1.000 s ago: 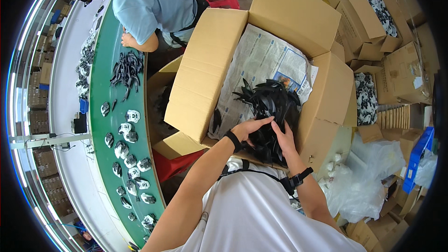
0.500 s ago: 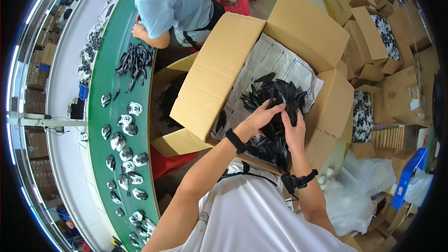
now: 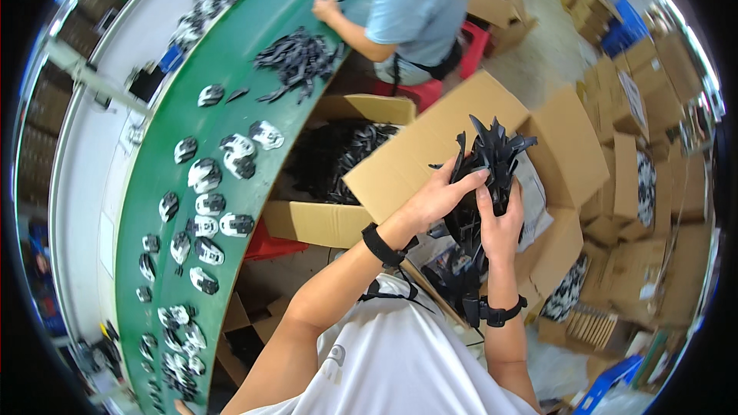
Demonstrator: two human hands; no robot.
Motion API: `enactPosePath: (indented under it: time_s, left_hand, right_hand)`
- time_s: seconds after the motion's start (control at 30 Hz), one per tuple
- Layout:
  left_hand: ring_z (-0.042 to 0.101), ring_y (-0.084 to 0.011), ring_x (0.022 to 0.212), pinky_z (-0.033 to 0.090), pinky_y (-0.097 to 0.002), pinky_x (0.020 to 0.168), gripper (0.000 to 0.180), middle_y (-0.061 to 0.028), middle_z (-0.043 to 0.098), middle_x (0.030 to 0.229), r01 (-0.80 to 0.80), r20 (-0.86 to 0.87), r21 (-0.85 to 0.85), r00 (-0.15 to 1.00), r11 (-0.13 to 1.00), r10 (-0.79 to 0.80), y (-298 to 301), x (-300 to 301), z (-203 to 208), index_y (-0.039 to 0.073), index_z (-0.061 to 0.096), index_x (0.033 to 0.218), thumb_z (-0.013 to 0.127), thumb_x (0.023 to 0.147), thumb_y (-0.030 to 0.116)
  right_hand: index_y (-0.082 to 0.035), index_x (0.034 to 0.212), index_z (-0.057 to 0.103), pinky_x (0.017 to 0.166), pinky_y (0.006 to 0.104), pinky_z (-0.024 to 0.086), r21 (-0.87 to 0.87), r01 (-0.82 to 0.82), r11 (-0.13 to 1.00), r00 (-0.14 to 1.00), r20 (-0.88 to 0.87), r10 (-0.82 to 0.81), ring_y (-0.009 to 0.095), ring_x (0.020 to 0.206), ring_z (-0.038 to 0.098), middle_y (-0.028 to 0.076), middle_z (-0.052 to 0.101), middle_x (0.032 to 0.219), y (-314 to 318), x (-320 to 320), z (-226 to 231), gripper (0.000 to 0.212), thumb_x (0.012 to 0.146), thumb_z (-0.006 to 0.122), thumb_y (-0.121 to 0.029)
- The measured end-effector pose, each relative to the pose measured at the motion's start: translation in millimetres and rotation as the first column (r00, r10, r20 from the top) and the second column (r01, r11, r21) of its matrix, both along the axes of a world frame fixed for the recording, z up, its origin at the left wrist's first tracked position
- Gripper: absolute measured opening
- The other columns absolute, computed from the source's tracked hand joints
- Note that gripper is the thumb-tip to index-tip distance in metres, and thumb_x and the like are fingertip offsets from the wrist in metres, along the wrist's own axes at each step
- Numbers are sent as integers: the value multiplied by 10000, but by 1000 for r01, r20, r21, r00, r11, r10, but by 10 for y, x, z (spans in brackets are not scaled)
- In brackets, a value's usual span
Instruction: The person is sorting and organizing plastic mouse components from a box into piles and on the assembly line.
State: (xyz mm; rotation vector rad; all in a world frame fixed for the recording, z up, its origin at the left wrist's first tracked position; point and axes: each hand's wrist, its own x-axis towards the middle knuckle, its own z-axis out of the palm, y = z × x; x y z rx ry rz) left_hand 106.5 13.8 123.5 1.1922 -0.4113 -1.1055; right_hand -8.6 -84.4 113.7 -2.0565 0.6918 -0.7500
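A bunch of thin, curved black plastic pieces (image 3: 501, 150) is gathered between my two hands above an open cardboard box (image 3: 573, 134). Around its left side curl the fingers of my left hand (image 3: 452, 190). My right hand (image 3: 503, 219) clasps the other side, and both thumbs press close together at the front. Inside the box, newspaper (image 3: 538, 227) lines the walls and more black pieces lie below my hands, partly covered by them. What each piece is for cannot be made out.
On the left runs a green conveyor belt (image 3: 254, 111) with white-and-black mouse-shaped shells (image 3: 204, 175) and a heap of black pieces (image 3: 296, 61). A person in light blue (image 3: 423, 8) sits beside it. Another box of black pieces (image 3: 338, 157) stands between belt and me; cartons (image 3: 623, 277) fill the right.
My hands have lifted the bunch of black pieces up from the pile in the box. The view has turned, so the belt and the seated person appear shifted right.
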Motion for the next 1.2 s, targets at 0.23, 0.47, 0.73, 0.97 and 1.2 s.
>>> enactPosePath:
  time_s: [0.23, 0.47, 0.73, 0.97, 1.2]
  left_hand:
    - [443, -197, 1199, 353, -322, 1012, 723, -139, 484, 1302, -325, -112, -151, 944, 934, 310, 665, 775, -283, -16, 305, 1412, 619, 874, 351]
    - [413, -198, 1239, 339, -321, 1016, 742, -101, 473, 1329, -552, -350, -2, 781, 834, 517, 1210, 1435, -1329, 44, 304, 1430, 632, 837, 347]
    - [292, -307, 1355, 296, -448, 1075, 1040, -189, 209, 1505, -666, -441, 253, 565, 701, 697, 1375, 1661, -2358, 125, -72, 1490, 653, 823, 458]
    - [601, -223, 926, 479, -347, 803, 507, -143, 637, 1011, -766, 313, 454, 615, 455, 723, 1674, 1362, -3417, -11, 525, 1206, 655, 819, 289]
    - [654, -299, 780, 498, -383, 730, 187, -138, 670, 759, -662, 399, 575, 740, 481, 541, 1965, 959, -3123, 45, 644, 863, 594, 767, 197]
  right_hand:
    - [43, 1257, 470, 939, 426, 418, -240, -220, 945, 975, -43, 217, 396, 1108, 513, 231, 499, 1219, 464, 1162, -92, 607, 790, 706, -265]
    - [4, 1261, 496, 946, 423, 430, -212, -402, 891, 905, -236, 353, 381, 1140, 506, 216, 494, 1234, 927, 2122, -936, 635, 762, 727, -313]
    - [-28, 1276, 492, 976, 417, 416, -171, -643, 746, 709, -500, 497, 372, 1164, 501, 204, 497, 1281, 841, 2444, -1564, 622, 759, 700, -304]
    - [-23, 1117, 586, 969, 396, 413, -210, -608, 766, 760, -435, 484, 341, 1131, 532, 172, 573, 1185, 628, 1967, -873, 354, 796, 653, -157]
    - [-24, 1089, 591, 944, 384, 424, -208, -282, 936, 925, -316, 209, 306, 1104, 547, 155, 578, 1160, 470, 878, -637, 278, 811, 599, -41]
